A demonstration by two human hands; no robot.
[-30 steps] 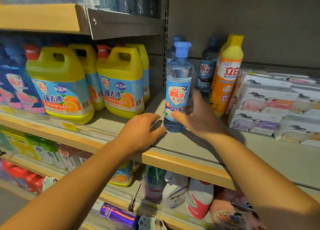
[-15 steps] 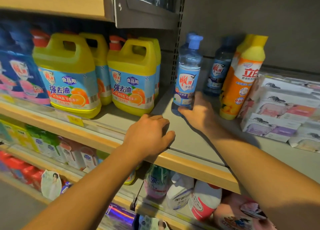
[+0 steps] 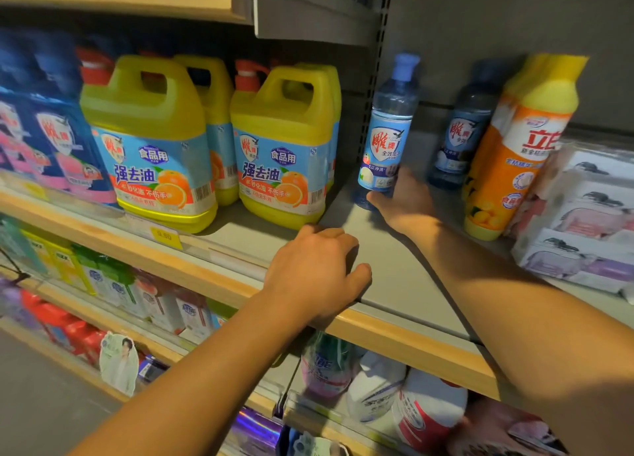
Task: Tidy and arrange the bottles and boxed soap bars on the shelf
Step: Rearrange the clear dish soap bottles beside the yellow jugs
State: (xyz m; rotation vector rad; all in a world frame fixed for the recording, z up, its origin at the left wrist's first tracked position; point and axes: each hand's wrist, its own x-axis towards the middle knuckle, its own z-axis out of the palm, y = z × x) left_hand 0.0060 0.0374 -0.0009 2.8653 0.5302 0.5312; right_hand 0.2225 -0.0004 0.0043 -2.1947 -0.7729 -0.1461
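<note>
yellow jugs [image 3: 151, 153] "强去油", orange bottle [image 3: 525, 160] "立白"

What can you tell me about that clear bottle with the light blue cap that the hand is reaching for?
The clear plastic bottle with a light blue cap stands upright on the grey shelf board, right of the yellow jugs. Its body looks see-through and bluish, with a blue-and-white label bearing red characters. The right hand touches its lower part from the right, thumb near the base; whether the fingers wrap behind it cannot be seen.
</note>
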